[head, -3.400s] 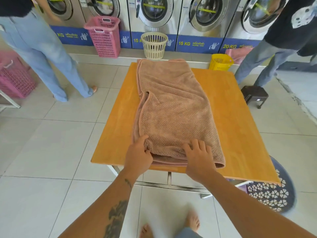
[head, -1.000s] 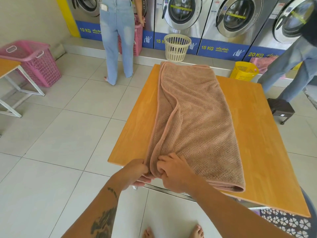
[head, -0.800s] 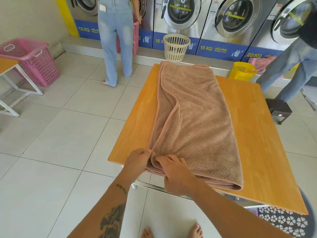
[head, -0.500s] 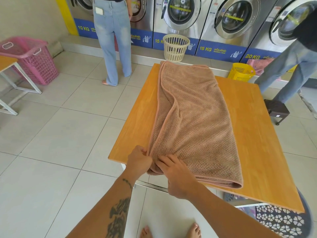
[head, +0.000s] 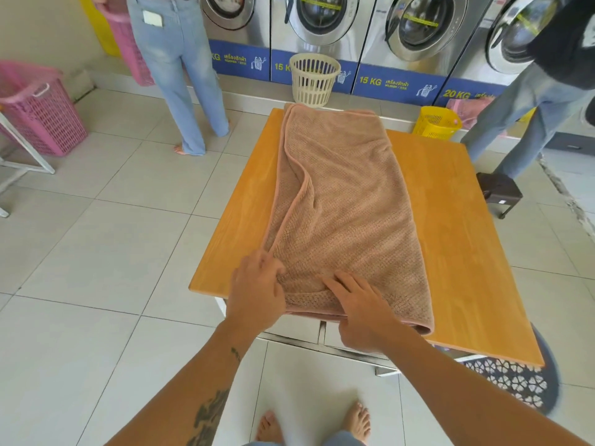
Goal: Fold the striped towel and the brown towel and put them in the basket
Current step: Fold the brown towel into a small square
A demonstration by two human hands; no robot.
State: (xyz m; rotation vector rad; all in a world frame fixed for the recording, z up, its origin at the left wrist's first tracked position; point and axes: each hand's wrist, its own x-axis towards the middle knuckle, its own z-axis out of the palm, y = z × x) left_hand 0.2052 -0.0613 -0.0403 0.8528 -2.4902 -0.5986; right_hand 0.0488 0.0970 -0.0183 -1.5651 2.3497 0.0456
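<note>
Far beyond my hands, the blue panels under the washing machines (head: 325,17) read "15 KG" twice and "20 KG"; the smaller script beside them I can't make out. My left hand (head: 256,292) pinches the near left corner of the brown towel (head: 347,204), fingers curled on its hem. My right hand (head: 362,312) lies loosely spread on the near edge, gripping nothing. The towel runs lengthwise away from me along the wooden table (head: 467,236).

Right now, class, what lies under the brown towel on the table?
The orange wooden table shows around the brown waffle-textured towel. The towel is doubled, so lower layers and anything beneath are hidden.
</note>
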